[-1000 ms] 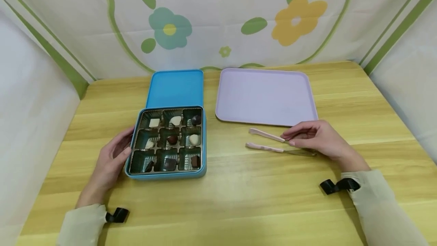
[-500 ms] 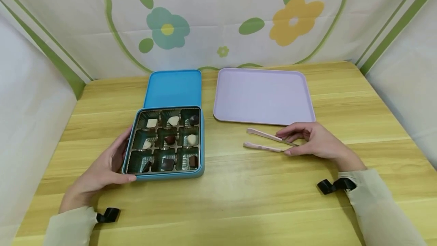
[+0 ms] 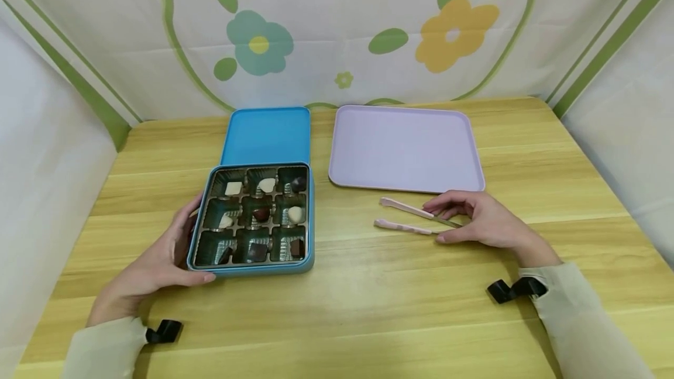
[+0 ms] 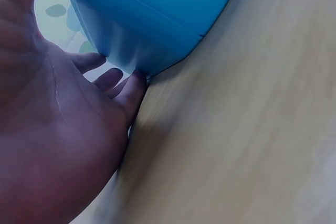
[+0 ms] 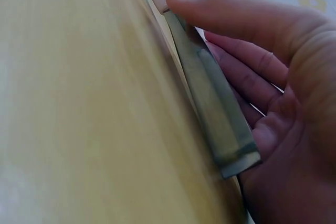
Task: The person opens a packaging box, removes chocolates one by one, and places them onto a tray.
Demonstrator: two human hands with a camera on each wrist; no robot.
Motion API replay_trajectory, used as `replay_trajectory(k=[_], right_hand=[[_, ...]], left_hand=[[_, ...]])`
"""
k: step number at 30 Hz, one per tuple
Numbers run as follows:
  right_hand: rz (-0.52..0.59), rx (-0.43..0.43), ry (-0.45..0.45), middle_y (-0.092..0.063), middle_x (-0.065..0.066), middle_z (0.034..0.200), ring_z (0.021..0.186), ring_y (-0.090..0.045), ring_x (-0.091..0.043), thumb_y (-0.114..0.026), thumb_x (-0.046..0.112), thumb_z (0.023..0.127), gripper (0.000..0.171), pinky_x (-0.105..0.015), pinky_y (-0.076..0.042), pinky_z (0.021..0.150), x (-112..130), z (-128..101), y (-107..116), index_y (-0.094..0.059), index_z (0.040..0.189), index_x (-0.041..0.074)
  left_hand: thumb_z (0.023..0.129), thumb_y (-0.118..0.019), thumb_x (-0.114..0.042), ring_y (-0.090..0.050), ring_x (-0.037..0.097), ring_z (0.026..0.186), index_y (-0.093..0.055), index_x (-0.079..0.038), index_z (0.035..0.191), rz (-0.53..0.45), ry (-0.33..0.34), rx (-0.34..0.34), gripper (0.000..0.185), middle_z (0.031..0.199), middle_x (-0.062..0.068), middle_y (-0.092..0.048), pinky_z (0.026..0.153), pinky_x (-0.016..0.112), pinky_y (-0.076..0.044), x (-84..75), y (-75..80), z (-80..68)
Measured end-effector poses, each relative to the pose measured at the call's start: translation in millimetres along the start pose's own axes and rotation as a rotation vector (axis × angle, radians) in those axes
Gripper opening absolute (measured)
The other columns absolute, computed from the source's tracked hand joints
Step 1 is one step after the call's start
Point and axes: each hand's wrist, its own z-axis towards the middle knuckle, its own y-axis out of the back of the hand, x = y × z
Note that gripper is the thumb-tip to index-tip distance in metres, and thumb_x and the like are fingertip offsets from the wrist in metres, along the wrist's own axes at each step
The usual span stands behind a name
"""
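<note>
A blue chocolate box (image 3: 312, 221) stands at the left, its gold-edged insert divided into several compartments, each holding a white or dark chocolate (image 3: 261, 214). My left hand (image 3: 152, 262) holds the box's near left corner, thumb along the front and fingers against the left side. The left wrist view shows the fingertips (image 4: 137, 85) at the blue box wall, low by the table. At the right, my right hand (image 3: 487, 221) pinches small metal tongs (image 3: 406, 208) with pale pink tips, its thumb on the near arm and fingers at the far one. The tongs' tips are spread and point left.
Behind the chocolate box lies a blue lid (image 3: 268, 136). A lilac tray (image 3: 405, 148) lies at the back, beyond the tongs. A flower-patterned cloth (image 3: 326, 28) hangs along the far edge of the wooden table (image 3: 347, 303).
My left thumb has moved from the box's left side to its front edge, as the hand shifted left and nearer. My right hand has slid left and its thumb has come onto the tongs.
</note>
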Motion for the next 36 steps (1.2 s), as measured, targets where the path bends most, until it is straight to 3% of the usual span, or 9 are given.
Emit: replay_trajectory(k=[10, 18, 28, 36], right_hand=[[-0.035, -0.009, -0.041, -0.077, -0.002, 0.117, 0.101, -0.071, -0.01, -0.094, 0.015, 0.084, 0.049, -0.022, -0.057, 0.089, 1.9, -1.8, -2.6, -0.075, 0.129, 0.02], [-0.076, -0.014, 0.011, -0.076, 0.001, 0.117, 0.098, -0.07, -0.011, -0.097, 0.018, 0.081, 0.052, -0.021, -0.057, 0.088, 5.4, -0.2, -7.0, -0.075, 0.128, 0.021], [-0.241, -0.048, 0.047, -0.071, 0.01, 0.104, 0.091, -0.063, -0.007, -0.094, 0.019, 0.085, 0.04, -0.022, -0.053, 0.081, 20.0, 2.7, -12.5, -0.079, 0.121, 0.026], [-0.197, -0.079, 0.122, -0.07, 0.005, 0.102, 0.085, -0.063, -0.008, -0.088, 0.008, 0.089, 0.039, -0.023, -0.055, 0.074, 29.0, 5.5, -17.0, -0.079, 0.126, 0.017]], left_hand=[[0.07, -0.08, 0.024, -0.036, 0.004, 0.148, -0.001, -0.016, 0.172, 0.003, -0.128, -0.025, 0.136, 0.174, 0.011, -0.01, 0.111, 0.01, -0.037, 8.9, -0.1, 1.8], [0.07, -0.08, 0.026, -0.031, 0.005, 0.153, -0.002, -0.015, 0.173, -0.026, -0.145, -0.026, 0.136, 0.175, 0.01, -0.013, 0.114, 0.009, -0.034, 11.1, 0.5, 0.0], [0.068, -0.079, 0.03, -0.035, 0.004, 0.153, -0.005, -0.011, 0.174, -0.08, -0.158, -0.034, 0.135, 0.178, 0.009, -0.015, 0.116, 0.01, -0.035, 11.7, 1.8, 2.9], [0.069, -0.08, 0.029, -0.034, 0.004, 0.153, -0.006, -0.014, 0.174, -0.086, -0.131, -0.041, 0.135, 0.178, 0.01, -0.013, 0.115, 0.01, -0.036, 10.0, -0.3, 1.1]])
